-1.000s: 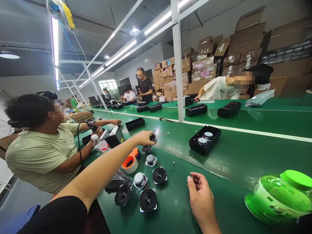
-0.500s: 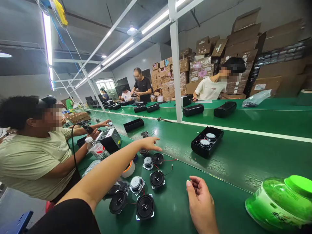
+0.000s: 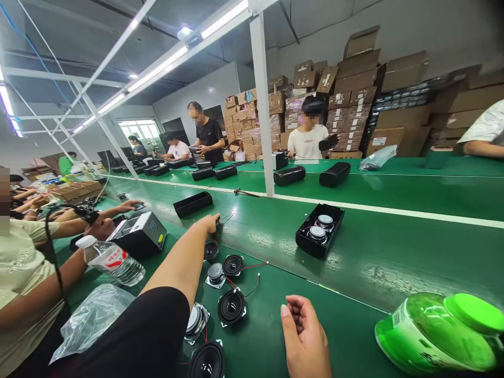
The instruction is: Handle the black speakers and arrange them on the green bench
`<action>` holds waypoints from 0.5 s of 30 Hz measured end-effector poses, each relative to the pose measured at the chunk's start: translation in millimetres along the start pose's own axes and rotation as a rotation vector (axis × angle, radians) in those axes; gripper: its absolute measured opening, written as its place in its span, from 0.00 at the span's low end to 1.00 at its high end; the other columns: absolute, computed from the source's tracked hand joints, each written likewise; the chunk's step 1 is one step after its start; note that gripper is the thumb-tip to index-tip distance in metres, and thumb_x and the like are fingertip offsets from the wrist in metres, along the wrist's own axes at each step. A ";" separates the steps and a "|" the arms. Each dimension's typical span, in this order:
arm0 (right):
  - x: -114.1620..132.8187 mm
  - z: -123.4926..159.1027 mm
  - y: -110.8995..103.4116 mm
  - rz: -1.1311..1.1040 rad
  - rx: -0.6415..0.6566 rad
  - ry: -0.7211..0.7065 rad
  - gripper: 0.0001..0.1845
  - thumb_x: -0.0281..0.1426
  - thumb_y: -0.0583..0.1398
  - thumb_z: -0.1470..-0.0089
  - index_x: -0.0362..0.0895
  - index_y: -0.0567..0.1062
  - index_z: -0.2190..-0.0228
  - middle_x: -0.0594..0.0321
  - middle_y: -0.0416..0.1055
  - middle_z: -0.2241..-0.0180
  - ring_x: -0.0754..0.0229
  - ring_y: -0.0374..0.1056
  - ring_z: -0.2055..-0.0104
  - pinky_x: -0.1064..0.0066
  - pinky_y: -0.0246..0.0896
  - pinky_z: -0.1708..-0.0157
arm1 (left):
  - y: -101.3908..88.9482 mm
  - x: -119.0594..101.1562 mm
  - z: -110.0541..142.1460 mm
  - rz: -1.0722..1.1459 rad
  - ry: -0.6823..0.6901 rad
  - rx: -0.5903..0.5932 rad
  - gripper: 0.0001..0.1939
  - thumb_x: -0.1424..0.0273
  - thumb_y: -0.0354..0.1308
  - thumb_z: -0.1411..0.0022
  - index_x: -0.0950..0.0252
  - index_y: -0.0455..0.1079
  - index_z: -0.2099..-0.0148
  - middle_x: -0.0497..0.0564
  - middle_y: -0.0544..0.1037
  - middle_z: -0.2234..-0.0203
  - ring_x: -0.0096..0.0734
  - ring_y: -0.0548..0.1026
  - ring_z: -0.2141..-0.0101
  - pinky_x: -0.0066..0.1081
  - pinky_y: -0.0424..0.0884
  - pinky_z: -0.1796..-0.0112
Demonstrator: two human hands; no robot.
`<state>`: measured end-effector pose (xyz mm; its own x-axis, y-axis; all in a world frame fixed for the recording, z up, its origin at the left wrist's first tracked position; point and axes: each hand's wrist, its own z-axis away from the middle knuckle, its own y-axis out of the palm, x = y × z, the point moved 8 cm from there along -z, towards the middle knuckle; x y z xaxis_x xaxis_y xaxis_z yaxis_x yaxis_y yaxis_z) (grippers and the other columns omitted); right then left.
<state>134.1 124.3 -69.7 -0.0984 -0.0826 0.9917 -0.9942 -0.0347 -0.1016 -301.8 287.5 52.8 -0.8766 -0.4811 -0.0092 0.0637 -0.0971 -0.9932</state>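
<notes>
My left hand (image 3: pixel 208 223) reaches out over the green conveyor belt (image 3: pixel 378 252), its fingers bunched on a small dark speaker with thin wires, mostly hidden. My right hand (image 3: pixel 304 336) hangs loosely curled and apart from everything, holding nothing, above the green bench (image 3: pixel 252 346). Several round speaker drivers lie on the bench below my left forearm, among them one (image 3: pixel 231 307) with red and black leads. An open black speaker housing (image 3: pixel 319 231) on the belt holds two drivers.
A co-worker's hands (image 3: pixel 104 228) work beside a silver box (image 3: pixel 137 233), next to a water bottle (image 3: pixel 112 261) and a plastic bag (image 3: pixel 92 320). A green-lidded tub (image 3: pixel 437 333) stands at right. Black speaker housings line the belt; cartons are stacked behind.
My view has swung right, so everything shifts left. My left hand, spread open half a second ago, has come down onto the small speaker on the belt.
</notes>
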 end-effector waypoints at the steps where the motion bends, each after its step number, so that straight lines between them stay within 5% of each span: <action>1: 2.0 0.4 0.1 -0.002 -0.003 -0.003 0.33 0.62 0.63 0.40 0.46 0.80 0.54 0.54 0.81 0.58 0.50 0.78 0.60 0.62 0.76 0.58 | -1.7 -2.8 0.6 0.031 -0.001 -0.001 0.23 0.60 0.66 0.26 0.62 0.71 0.35 0.58 0.75 0.39 0.47 0.78 0.44 0.50 0.79 0.45; 9: 23.0 5.8 -1.8 -0.103 -0.049 0.004 0.35 0.63 0.63 0.41 0.45 0.78 0.53 0.54 0.79 0.58 0.49 0.76 0.57 0.60 0.73 0.55 | -49.2 -46.0 54.7 0.471 0.064 -0.103 0.21 0.60 0.65 0.26 0.64 0.72 0.37 0.57 0.77 0.43 0.44 0.80 0.48 0.47 0.81 0.49; 12: 27.6 6.6 -6.8 -0.198 -0.053 0.005 0.37 0.64 0.65 0.42 0.45 0.77 0.51 0.55 0.78 0.57 0.51 0.75 0.57 0.61 0.71 0.57 | -62.7 -77.3 115.0 0.700 0.166 -0.170 0.22 0.60 0.64 0.25 0.64 0.70 0.35 0.57 0.79 0.46 0.40 0.81 0.53 0.43 0.83 0.53; 15: 35.2 8.6 -11.0 -0.349 -0.028 -0.006 0.40 0.66 0.63 0.40 0.47 0.73 0.44 0.55 0.76 0.51 0.53 0.74 0.56 0.63 0.71 0.60 | -53.3 -115.0 206.0 0.885 0.346 -0.190 0.34 0.63 0.72 0.32 0.60 0.62 0.30 0.54 0.82 0.50 0.36 0.83 0.55 0.38 0.82 0.52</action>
<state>142.0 113.3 -34.4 0.2478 -0.0759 0.9658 -0.9687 -0.0349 0.2458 -106.2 168.5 130.7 -0.6425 -0.0263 -0.7659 0.7166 0.3337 -0.6126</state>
